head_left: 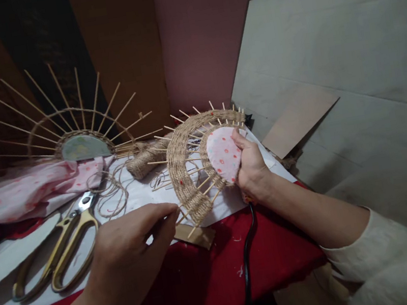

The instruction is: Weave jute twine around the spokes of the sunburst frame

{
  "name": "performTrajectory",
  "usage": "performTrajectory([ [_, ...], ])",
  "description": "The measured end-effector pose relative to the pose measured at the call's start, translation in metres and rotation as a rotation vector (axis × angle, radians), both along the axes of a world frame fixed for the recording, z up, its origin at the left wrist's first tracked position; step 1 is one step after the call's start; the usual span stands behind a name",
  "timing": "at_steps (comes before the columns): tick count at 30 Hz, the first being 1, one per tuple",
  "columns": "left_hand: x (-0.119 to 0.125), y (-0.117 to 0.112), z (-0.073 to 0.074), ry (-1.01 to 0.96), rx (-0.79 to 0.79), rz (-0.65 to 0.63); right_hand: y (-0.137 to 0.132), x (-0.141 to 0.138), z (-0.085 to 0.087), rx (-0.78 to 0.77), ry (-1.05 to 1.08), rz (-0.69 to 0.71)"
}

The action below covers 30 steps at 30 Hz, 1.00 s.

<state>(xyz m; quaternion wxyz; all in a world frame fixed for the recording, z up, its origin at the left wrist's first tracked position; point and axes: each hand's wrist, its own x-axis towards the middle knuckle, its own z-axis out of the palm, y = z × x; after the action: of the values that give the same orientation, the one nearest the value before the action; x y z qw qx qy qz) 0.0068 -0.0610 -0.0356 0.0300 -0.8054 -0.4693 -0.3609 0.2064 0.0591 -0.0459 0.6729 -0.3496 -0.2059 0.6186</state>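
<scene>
My right hand [251, 165] grips the pink dotted fabric core of a half-round woven piece [190, 167], made of jute twine wound around wooden skewers. My left hand [134, 251] is closed in a pinch at the lower end of that piece, fingertips on a skewer tip or the twine end. The piece stands tilted over a white sheet [147, 189] on a red cloth [207, 275].
Gold-handled scissors [60, 247] lie left of my left hand. A jute twine spool [148, 158] and loose twine sit behind. A second skewer fan [77, 136] stands at the back left above pink dotted fabric [27, 188]. A black cable [247, 248] hangs over the edge. Cardboard [298, 119] leans at right.
</scene>
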Motion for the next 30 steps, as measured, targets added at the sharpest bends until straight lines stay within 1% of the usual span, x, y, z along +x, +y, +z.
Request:
performTrajectory([
  [3, 0.0, -0.001, -0.003, 0.04, 0.067, 0.005, 0.0, 0.0, -0.004, 0.042, -0.027, 0.029],
  [5, 0.0, -0.002, -0.004, 0.055, 0.084, 0.001, 0.0, 0.001, -0.006, 0.073, -0.039, 0.046],
  [8, 0.0, -0.001, -0.004, 0.051, 0.074, -0.006, -0.001, 0.001, -0.006, 0.1, -0.045, 0.053],
  [14, 0.001, 0.001, -0.004, 0.057, 0.068, 0.009, -0.003, 0.0, -0.004, 0.107, -0.019, 0.058],
  [18, 0.002, 0.001, -0.003, -0.015, 0.043, 0.039, -0.003, 0.001, -0.004, 0.084, -0.008, 0.064],
  [21, 0.003, 0.0, 0.0, -0.145, -0.099, 0.033, -0.004, -0.001, -0.001, 0.033, 0.0, 0.044],
  [25, 0.002, -0.002, 0.006, -0.429, -0.401, 0.01, -0.005, -0.002, 0.002, -0.034, -0.005, 0.029],
  [28, 0.002, -0.001, 0.009, -0.569, -0.582, 0.04, -0.004, -0.001, 0.0, -0.003, 0.014, 0.053],
  [30, 0.003, 0.0, 0.01, -0.614, -0.653, 0.049, -0.003, 0.001, -0.004, 0.062, 0.023, 0.074],
])
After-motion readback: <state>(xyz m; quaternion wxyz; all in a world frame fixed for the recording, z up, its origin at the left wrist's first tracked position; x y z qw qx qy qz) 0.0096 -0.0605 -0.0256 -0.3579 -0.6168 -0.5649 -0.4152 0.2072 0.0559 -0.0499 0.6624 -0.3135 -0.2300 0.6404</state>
